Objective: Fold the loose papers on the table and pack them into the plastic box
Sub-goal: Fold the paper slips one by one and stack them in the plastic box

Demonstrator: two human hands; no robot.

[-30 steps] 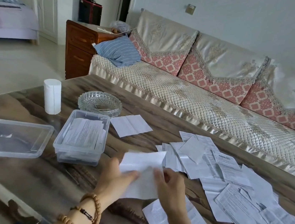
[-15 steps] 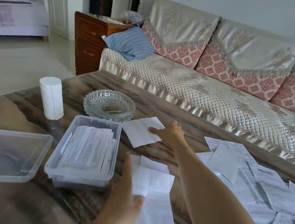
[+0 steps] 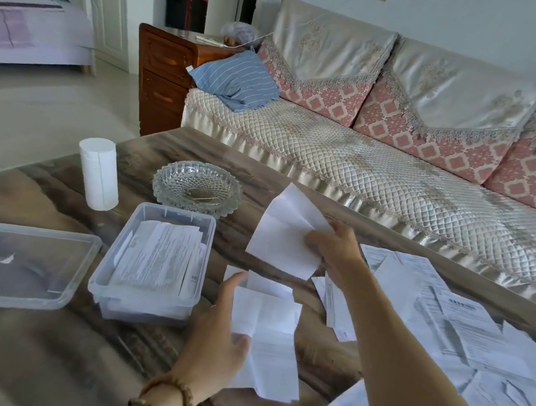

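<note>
Gripping a creased blank white sheet, right hand

Single head-worn wide-angle view, looking forward and down across the desk from close above its near edge, toward the sofa beyond.

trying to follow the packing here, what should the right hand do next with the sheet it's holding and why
Probably bring the lifted sheet in the right hand down onto the folded paper under the left hand: it hangs above the table, and the plastic box beside them already holds folded papers.
</note>
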